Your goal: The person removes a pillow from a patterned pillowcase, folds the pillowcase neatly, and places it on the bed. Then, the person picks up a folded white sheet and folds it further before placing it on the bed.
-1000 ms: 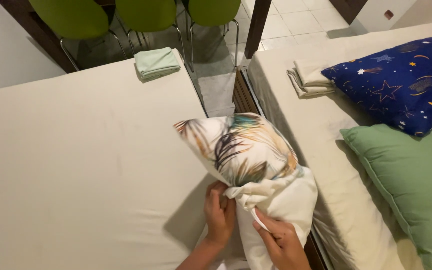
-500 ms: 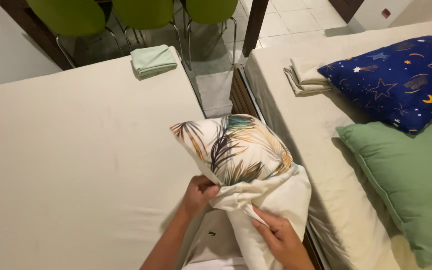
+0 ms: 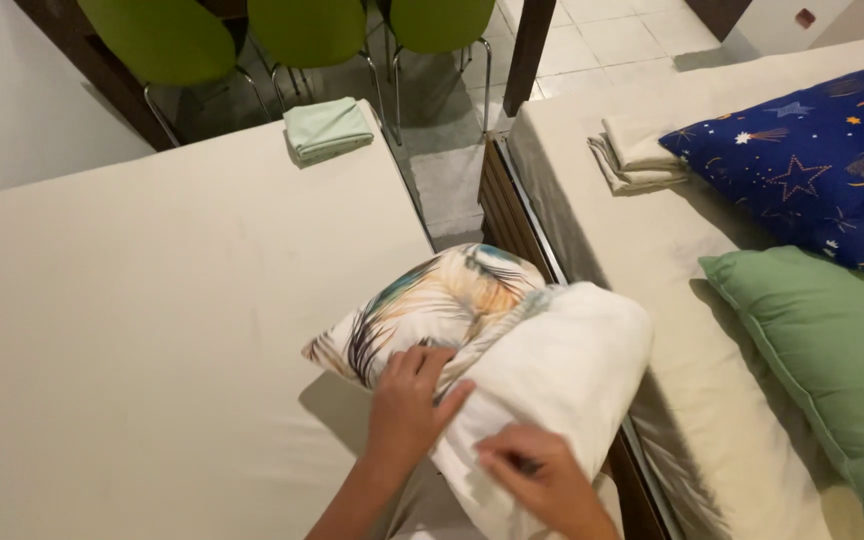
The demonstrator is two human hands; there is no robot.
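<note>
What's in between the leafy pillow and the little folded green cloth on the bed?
In the head view, only bare beige sheet lies between the leafy pillow and the folded green cloth; nothing else sits on that stretch.

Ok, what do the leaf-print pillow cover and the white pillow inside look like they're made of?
Leaf-print cover: looks like thin woven fabric, matte with perhaps a slight sheen; it wrinkles and bunches where the left hand grips it. White pillow: seems to be plain matte cloth over a soft filling; it bulges roundly and dents under the right hand. The fibre of either can't be told.
</note>
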